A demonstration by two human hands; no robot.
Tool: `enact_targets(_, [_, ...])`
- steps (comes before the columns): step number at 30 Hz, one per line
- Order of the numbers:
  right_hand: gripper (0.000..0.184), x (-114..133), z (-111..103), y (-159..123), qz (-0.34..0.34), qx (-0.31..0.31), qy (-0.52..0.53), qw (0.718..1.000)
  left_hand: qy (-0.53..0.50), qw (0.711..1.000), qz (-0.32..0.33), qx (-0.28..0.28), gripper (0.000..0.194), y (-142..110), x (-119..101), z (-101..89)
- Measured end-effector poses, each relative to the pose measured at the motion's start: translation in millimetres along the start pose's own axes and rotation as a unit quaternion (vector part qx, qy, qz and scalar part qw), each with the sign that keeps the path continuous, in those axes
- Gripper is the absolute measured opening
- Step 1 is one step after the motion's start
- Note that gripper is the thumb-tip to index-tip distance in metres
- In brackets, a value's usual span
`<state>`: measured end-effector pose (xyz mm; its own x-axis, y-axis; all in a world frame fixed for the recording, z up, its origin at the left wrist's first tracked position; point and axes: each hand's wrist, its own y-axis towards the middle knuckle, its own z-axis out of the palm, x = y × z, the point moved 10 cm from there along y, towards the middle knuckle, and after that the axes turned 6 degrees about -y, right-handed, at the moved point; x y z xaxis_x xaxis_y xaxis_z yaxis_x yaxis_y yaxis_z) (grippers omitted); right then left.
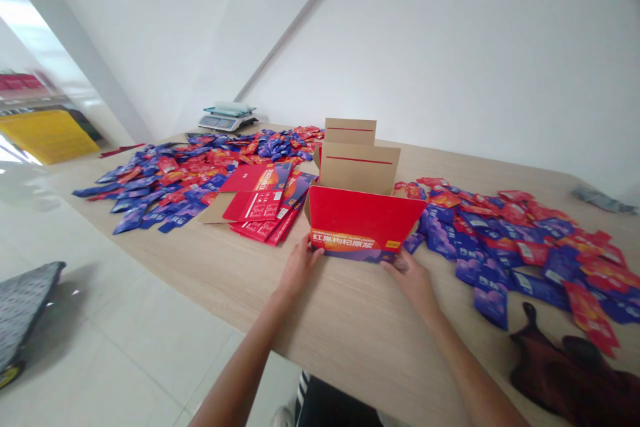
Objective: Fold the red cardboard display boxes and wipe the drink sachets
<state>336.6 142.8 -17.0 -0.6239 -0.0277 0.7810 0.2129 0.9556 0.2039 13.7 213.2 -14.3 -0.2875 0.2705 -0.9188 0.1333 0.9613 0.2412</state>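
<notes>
A red cardboard box (363, 220) with its brown flaps standing open sits on the wooden table (350, 327) in front of me. My left hand (300, 263) grips its lower left corner, fingers curled on the front panel. My right hand (411, 277) holds the lower right corner from below. A stack of flat, unfolded red boxes (263, 203) lies just left of the box. Red and blue sachets are spread in two heaps, one at the left (170, 177) and one at the right (520, 240).
A digital scale (227, 118) stands at the far left end of the table by the white wall. A dark brown bag (565, 367) lies at the near right edge. A grey object (597, 199) rests far right. Tiled floor lies to the left, with a dark mat (23, 310).
</notes>
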Motion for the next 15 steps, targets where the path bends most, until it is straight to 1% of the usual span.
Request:
enact_targets(3, [0.073, 1.1, 2.5, 9.4, -0.003, -0.013, -0.008, 1.0, 0.008, 1.0, 0.01, 0.001, 0.043, 14.6, 1.6, 0.3])
enact_targets(7, [0.075, 2.2, 4.9, 19.3, -0.001, -0.024, -0.019, 1.0, 0.023, 1.0, 0.021, 0.002, 0.036, 31.5, -0.8, 3.0])
enact_targets(9, [0.077, 0.9, 5.4, 22.3, 0.005, -0.028, -0.026, 0.999, 0.036, 0.999, 0.023, 0.0, 0.035, 35.1, -3.2, 4.6])
enact_targets(11, [0.079, -2.3, 7.1, 23.8, 0.01, -0.024, -0.028, 0.999, 0.053, 0.998, 0.027, -0.003, 0.035, 33.4, -6.8, 3.2])
enact_targets(13, [0.084, -8.3, 6.7, 23.0, 0.018, -0.027, -0.038, 0.999, 0.076, 0.996, 0.035, -0.008, 0.034, 25.9, -12.3, -5.4])
enact_targets(15, [0.089, -12.4, 2.0, 18.0, 0.015, -0.042, -0.049, 0.998, 0.105, 0.993, 0.045, -0.017, 0.028, 14.4, -19.5, -24.6])
